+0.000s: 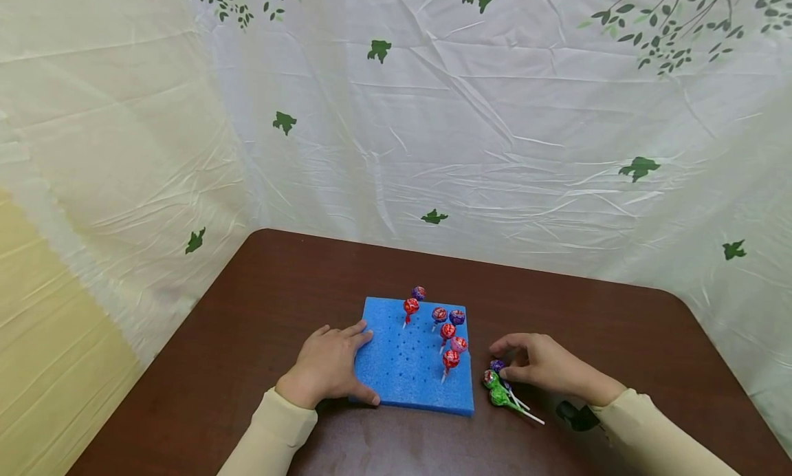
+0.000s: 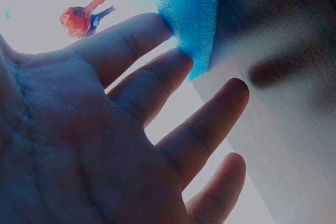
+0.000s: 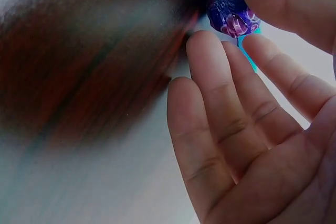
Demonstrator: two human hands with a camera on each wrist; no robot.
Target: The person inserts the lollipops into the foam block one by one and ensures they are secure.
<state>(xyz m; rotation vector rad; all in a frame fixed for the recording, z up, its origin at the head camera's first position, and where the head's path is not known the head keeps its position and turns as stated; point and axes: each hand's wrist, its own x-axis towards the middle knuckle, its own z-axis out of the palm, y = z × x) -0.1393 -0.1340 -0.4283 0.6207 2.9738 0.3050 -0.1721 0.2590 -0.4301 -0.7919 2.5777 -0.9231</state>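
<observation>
A blue foam board point(image 1: 396, 386) with rows of small holes lies on the table, and several wrapped lollipops stand in it, among them a red lollipop point(image 1: 451, 359) and a purple lollipop point(image 1: 457, 317). My left hand point(image 1: 328, 362) rests against the board's left edge, thumb at the near corner and fingers spread. Right of the board, my right hand point(image 1: 551, 366) reaches over a small pile of lollipops. Its thumb and index finger are on either side of a loose purple lollipop point(image 3: 231, 11), thumb tip overlapping the wrapper in the right wrist view. Green lollipops point(image 1: 498, 395) lie beside it, sticks pointing toward me.
The dark brown table point(image 1: 309, 269) has rounded far corners. A white cloth point(image 1: 495, 153) printed with green leaves hangs behind it and along the sides. A dark band point(image 1: 577, 416) is at the right wrist.
</observation>
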